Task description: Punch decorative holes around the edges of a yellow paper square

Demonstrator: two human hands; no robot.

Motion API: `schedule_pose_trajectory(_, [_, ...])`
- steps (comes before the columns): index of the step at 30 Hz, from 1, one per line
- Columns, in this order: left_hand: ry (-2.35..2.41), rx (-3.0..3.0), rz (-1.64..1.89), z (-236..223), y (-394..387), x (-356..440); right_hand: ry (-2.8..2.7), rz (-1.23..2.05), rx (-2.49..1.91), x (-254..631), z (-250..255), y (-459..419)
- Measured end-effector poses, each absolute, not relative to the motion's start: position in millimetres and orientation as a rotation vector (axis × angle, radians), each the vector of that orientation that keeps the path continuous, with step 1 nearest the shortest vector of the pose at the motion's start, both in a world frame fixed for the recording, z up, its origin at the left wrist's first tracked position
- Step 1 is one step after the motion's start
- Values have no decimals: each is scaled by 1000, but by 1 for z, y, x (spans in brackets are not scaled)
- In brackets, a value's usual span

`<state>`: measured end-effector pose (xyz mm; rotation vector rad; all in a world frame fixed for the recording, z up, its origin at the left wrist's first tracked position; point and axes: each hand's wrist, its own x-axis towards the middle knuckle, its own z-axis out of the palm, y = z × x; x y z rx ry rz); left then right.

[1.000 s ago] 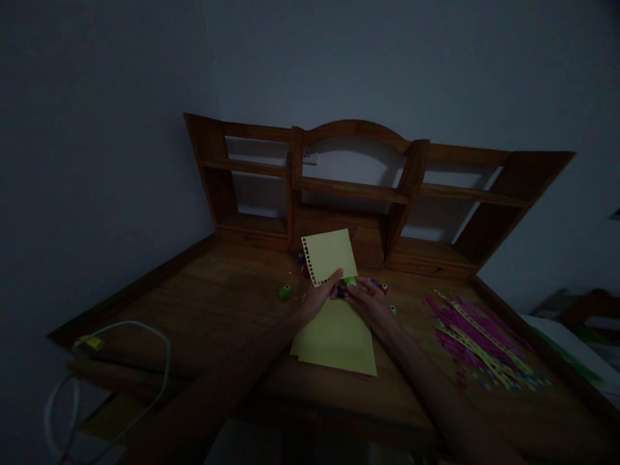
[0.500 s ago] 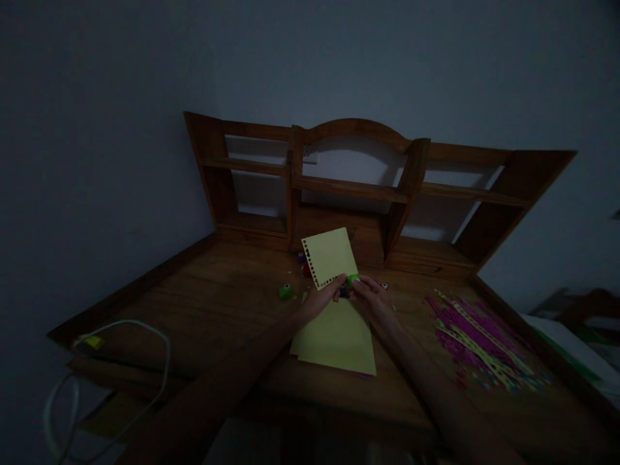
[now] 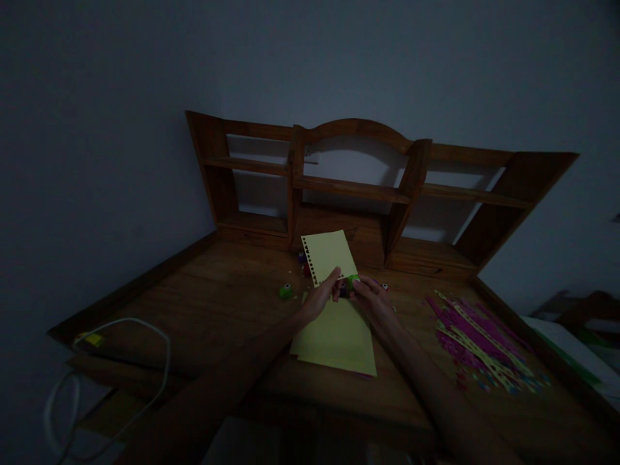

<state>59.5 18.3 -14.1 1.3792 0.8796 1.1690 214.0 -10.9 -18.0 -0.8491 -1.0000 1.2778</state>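
Left hand (image 3: 320,299) — thumb now higher on yellow sheet (image 3: 328,253)

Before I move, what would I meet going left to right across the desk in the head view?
White cable, loose green gadget, left hand, right hand with a second green gadget in its fingers, magenta strips.

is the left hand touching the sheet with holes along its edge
Touching: the head view shows the left hand at the lower edge of the punched sheet, its thumb lying over the paper.
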Motion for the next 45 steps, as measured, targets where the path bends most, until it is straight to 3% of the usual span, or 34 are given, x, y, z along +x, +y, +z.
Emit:
schedule_pose_trajectory(20, [876,1554,1252,7,0,61,-1006,1249,-847,216,-23,-5])
schedule_pose_trajectory(36, [924,1592,1109,-9,14,57,-1177,1089,-915,216,-18,-11])
schedule_pose_trajectory(45, [856,1528,1003,-9,12,59,-1081,1216,-854,214,-24,-7])
